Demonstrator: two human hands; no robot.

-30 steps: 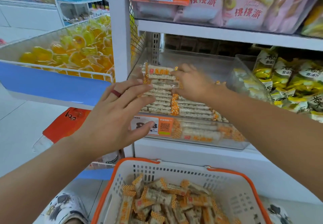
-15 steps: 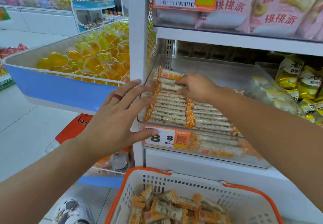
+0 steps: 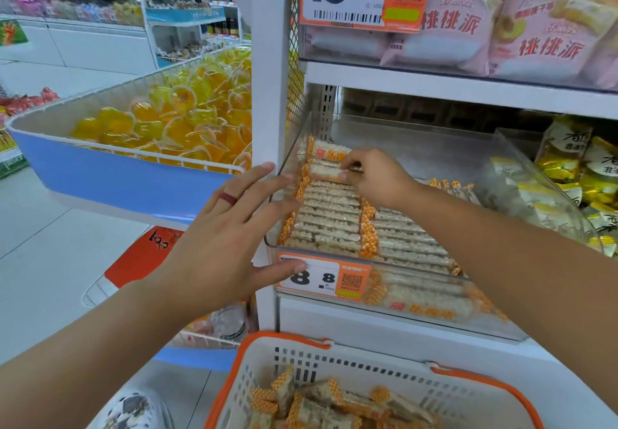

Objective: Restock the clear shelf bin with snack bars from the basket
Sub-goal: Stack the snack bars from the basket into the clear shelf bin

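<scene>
The person stands at the shelving with both arms extended toward the clear shelf bin (image 3: pixel 418 147). The right hand (image 3: pixel 378 177) reaches into the bin's rear left corner, its fingertips pinching a snack bar (image 3: pixel 322 171) at the top of the left-hand row; the grasp at the bar's end appears intended to seat it square against its neighbours. The left hand (image 3: pixel 220 244) lies against the bin's outer left corner, fingers straight and spread, thumb resting on the price label (image 3: pixel 322 276), holding nothing. In my judgement it braces the bin so that it does not shift while the row is dressed.

Bars already stocked lie flat in two side-by-side rows, long sides touching, orange ends aligned. The rear right portion of the bin floor is bare.

The basket (image 3: pixel 374 358) sits below the shelf, directly before the person, with loose bars (image 3: pixel 321 402) heaped inside. The supply is not exhausted, and restocking appears partly complete.

Adjacent yellow packets (image 3: pixel 568 167) occupy the neighbouring bin.
</scene>
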